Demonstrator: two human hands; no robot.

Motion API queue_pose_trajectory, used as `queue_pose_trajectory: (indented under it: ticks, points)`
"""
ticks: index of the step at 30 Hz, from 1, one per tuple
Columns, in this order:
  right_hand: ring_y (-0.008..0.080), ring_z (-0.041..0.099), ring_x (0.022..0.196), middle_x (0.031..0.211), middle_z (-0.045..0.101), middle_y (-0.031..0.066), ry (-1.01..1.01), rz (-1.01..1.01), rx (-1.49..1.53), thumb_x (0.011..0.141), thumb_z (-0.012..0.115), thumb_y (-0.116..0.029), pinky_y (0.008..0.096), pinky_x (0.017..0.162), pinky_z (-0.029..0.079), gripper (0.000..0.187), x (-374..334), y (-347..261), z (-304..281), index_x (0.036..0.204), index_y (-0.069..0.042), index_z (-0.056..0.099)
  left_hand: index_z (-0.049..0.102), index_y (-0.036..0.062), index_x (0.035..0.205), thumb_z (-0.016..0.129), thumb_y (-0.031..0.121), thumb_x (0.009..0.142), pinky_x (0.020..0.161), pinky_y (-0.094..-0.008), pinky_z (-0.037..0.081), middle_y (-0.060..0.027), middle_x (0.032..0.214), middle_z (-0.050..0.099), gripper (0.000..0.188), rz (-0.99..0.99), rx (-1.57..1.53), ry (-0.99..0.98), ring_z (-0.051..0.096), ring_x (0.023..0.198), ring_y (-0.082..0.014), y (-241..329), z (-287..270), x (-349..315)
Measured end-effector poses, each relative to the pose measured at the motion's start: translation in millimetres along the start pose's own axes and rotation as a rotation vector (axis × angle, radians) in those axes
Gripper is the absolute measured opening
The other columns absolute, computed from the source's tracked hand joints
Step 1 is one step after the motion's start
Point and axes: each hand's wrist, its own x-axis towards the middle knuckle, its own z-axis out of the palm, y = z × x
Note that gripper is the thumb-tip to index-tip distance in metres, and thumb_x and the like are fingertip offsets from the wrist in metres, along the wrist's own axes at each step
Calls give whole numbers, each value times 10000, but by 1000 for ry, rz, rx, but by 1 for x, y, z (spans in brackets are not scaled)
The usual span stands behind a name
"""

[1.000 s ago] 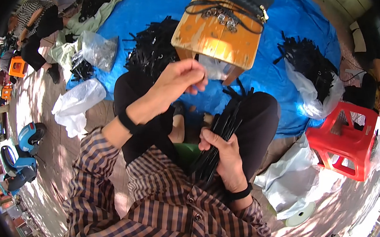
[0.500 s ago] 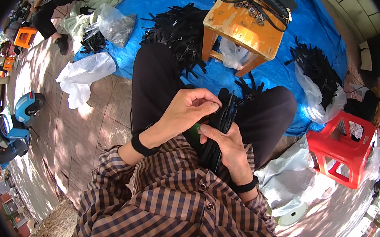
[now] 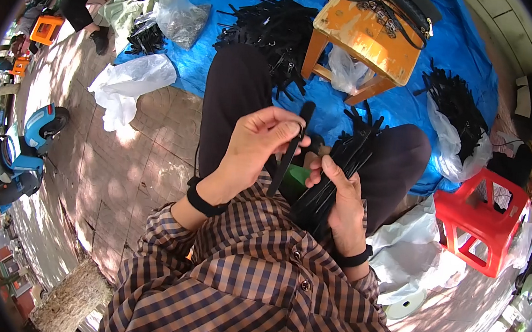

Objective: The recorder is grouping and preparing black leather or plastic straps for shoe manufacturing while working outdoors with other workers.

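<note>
My left hand (image 3: 258,146) pinches a single flat black strap (image 3: 285,165) between thumb and fingertips, its rounded end sticking up above the fingers. Just to the right, my right hand (image 3: 342,196) is wrapped round a thick bundle of black straps (image 3: 352,147) that leans over my lap between my knees. The strap and the bundle are apart. Something green (image 3: 295,179) shows between the two hands, mostly covered by them. What fastens the strap, if anything, is too small to make out.
Beyond my knees a blue tarp (image 3: 402,150) carries a heap of black straps (image 3: 267,32) and a wooden stool (image 3: 368,32) with a black bag (image 3: 406,3) on it. A red plastic stool (image 3: 482,215) stands right. Plastic bags (image 3: 134,83) lie left. People sit at both far sides.
My left hand has drawn one strap away from the bundle, leftward. The bundle in my right hand has tilted and fanned out. The whole view has shifted slightly.
</note>
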Motion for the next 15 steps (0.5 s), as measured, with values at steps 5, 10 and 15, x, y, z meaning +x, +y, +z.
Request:
queue_pose_trajectory:
  ticks: [5,10,15]
  points:
    - [99,517,564,661,585,40,77,-274,-70,829,699,-168,230,532,416,194,0,-2,3,828,10,624,641,13,933,652,29,831,664,-233,507,-45,904,616,103,105,402,-74,619,778,-120,-20,5,-12]
    - [103,500,572,694,579,47,-43,-98,-214,836,686,-173,241,552,424,193,-7,-12,2,849,4,613,667,66,841,733,-10,677,613,-266,483,-52,857,579,193,654,1013,32,610,730,-158,-42,10,-22]
    - [86,499,574,690,568,16,-46,-106,-333,825,704,-166,222,535,404,186,-4,-9,-4,867,-12,609,613,65,821,706,7,708,567,-292,483,-51,843,560,157,692,1100,11,601,703,-199,-45,10,-23]
